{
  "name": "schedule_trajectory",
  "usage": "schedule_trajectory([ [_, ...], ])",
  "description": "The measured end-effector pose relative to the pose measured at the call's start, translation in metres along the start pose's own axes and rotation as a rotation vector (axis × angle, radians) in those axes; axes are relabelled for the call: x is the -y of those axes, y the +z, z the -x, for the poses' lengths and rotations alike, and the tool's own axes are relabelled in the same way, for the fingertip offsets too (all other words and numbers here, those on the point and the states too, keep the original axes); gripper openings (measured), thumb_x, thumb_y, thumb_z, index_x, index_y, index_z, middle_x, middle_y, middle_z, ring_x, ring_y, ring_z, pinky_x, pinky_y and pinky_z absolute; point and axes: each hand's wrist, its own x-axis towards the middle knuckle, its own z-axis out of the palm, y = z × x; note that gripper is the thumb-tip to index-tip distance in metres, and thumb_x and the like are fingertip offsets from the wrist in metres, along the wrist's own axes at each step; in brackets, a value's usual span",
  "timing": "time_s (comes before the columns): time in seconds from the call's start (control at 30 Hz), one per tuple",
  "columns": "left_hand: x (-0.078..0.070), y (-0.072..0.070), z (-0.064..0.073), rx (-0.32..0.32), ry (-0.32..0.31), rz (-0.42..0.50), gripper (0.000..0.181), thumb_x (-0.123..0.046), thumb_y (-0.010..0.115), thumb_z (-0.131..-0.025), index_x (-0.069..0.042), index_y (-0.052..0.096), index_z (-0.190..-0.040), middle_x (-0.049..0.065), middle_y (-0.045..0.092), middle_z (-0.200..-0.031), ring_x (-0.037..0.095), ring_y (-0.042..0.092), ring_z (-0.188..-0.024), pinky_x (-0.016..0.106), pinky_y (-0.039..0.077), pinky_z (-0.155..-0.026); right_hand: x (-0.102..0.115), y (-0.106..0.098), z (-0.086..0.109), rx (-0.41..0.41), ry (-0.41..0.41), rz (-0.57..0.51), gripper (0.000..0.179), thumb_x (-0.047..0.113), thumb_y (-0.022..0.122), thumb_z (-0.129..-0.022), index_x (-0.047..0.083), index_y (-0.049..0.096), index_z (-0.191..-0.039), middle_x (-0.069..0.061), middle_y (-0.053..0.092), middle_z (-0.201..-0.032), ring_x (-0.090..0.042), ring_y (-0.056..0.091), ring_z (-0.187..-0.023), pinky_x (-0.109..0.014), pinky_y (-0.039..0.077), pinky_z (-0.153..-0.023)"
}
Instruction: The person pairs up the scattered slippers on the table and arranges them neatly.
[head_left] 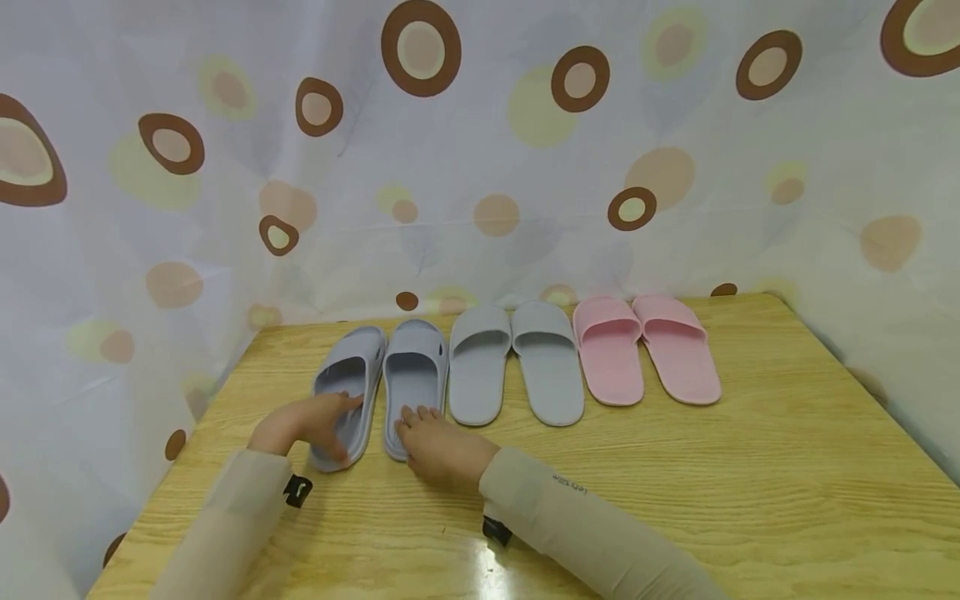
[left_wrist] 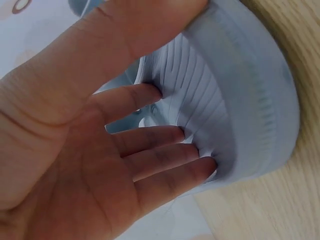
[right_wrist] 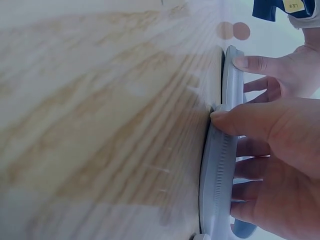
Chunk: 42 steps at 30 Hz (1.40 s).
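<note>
A pair of blue-grey slippers lies on the wooden table at the left end of a row, toes toward the back. My left hand (head_left: 318,423) holds the heel of the leftmost slipper (head_left: 369,398); in the left wrist view its thumb lies at the heel's edge and its fingertips touch the ribbed footbed (left_wrist: 192,75). On the second slipper (head_left: 417,340) is my right hand (head_left: 442,446). The right wrist view has that thumb against the side of the heel (right_wrist: 218,165), with the fingers over the footbed.
To the right stand a light grey pair of slippers (head_left: 480,387) and a pink pair (head_left: 684,367), side by side near the table's back edge. A patterned curtain (head_left: 480,167) hangs behind the wooden table (head_left: 675,492) and along its sides.
</note>
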Motion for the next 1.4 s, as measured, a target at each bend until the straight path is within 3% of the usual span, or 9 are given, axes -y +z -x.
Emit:
schedule_trajectory([
  [0.4,0.000,-0.007,-0.013,0.012,-0.017,-0.012,0.093,-0.023,0.087,-0.068,0.011,0.039,-0.140,0.038,0.040,-0.138,0.049,0.041,-0.127,0.053,0.037,-0.104,0.000,-0.001,-0.012,0.050,0.047,0.027,0.051,0.023,0.048,-0.101,0.007,0.037,-0.148,-0.011,0.031,-0.154,-0.027,0.031,-0.140,-0.034,0.025,-0.114],
  [0.7,0.002,-0.011,-0.025,0.029,-0.047,-0.001,0.094,-0.024,0.087,-0.069,0.008,0.037,-0.143,0.036,0.038,-0.141,0.048,0.037,-0.131,0.053,0.033,-0.107,0.000,-0.006,-0.019,0.116,0.076,0.033,0.049,0.014,0.043,-0.101,0.007,0.034,-0.149,-0.011,0.026,-0.156,-0.030,0.027,-0.142,-0.037,0.022,-0.115],
  [1.4,-0.001,-0.022,-0.034,0.049,-0.073,0.022,0.093,-0.022,0.086,-0.070,0.008,0.037,-0.143,0.031,0.041,-0.141,0.046,0.036,-0.132,0.052,0.031,-0.108,-0.009,-0.012,-0.037,0.171,0.098,0.060,0.048,0.016,0.040,-0.103,0.010,0.034,-0.150,-0.007,0.026,-0.157,-0.025,0.028,-0.142,-0.033,0.023,-0.115],
])
